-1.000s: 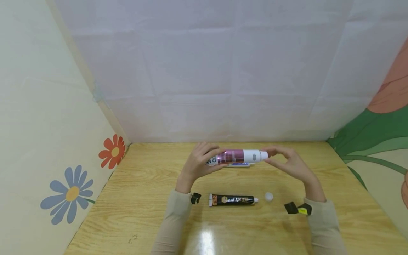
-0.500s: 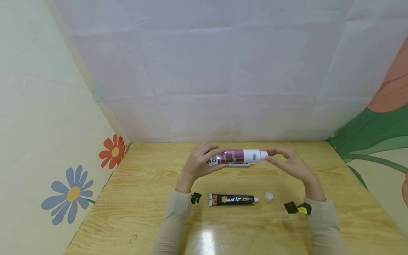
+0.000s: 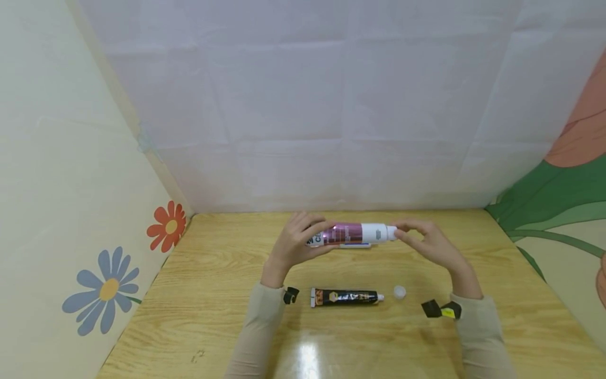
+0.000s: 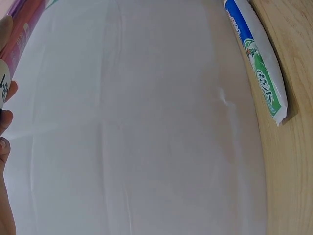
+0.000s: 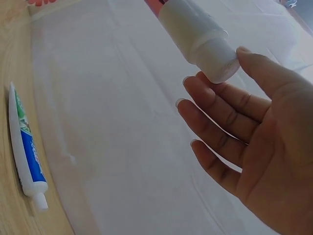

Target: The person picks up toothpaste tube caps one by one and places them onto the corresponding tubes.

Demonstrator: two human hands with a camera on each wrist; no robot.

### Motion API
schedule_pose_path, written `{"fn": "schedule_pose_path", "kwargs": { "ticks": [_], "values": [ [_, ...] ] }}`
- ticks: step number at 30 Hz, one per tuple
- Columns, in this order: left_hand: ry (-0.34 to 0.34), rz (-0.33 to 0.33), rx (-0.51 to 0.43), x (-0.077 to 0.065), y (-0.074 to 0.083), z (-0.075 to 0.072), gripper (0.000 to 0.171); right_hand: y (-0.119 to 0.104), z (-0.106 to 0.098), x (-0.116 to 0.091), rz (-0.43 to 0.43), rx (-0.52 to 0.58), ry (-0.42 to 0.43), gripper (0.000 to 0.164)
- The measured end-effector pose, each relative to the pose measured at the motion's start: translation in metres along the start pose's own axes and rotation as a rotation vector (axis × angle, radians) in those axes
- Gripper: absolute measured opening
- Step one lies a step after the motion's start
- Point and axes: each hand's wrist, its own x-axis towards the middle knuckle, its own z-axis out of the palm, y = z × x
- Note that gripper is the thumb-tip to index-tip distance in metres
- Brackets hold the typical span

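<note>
Presently: one pink-and-white tube, held sideways between your hands, your left hand gripping its body, your right hand pinching its white end cap; between your wrists, one black tube, small whitish disc just beside; lower than your hands, one blue-green-white tube

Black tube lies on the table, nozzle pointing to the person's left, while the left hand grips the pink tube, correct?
The nozzle points to the person's right, not left, as the head view shows. The black tube does lie on the table, and the left hand grips the pink tube.
</note>
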Motion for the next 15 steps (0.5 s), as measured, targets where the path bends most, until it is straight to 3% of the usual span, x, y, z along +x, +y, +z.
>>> {"fn": "schedule_pose_path", "kwargs": {
  "ticks": [7, 15],
  "values": [
    [-0.003, 0.005, 0.001, -0.001, -0.001, 0.000, 0.054, -0.007, 0.001, 0.000, 0.021, -0.061, -0.002, 0.019],
    [-0.019, -0.009, -0.005, -0.002, 0.000, -0.001, 0.051, -0.040, -0.004, 0.000, -0.005, -0.060, -0.011, 0.018]
  ]
}}
